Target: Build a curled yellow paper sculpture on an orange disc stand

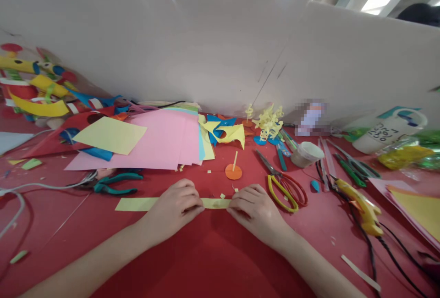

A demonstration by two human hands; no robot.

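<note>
A pale yellow paper strip (135, 204) lies lengthwise across the red table in front of me. My left hand (178, 201) is closed on it near the middle, fingers bent and thumb pressed in. At the strip's right end my right hand (252, 208) pinches it, hiding the tip. A short stretch of strip shows between the two hands. Just beyond them is an orange paper disc (233, 172) with a thin pale stick standing on it. Scissors (283, 181) with yellow and red handles lie to the right of my right hand.
Teal-handled pliers (117, 183) lie left, before stacked pink paper (161, 140). A yellow glue gun (359, 206) with black cable lies right, near a white cup (307, 154). Curled yellow paper pieces (268, 121) stand at the back. A grey partition (206, 36) rises behind the table.
</note>
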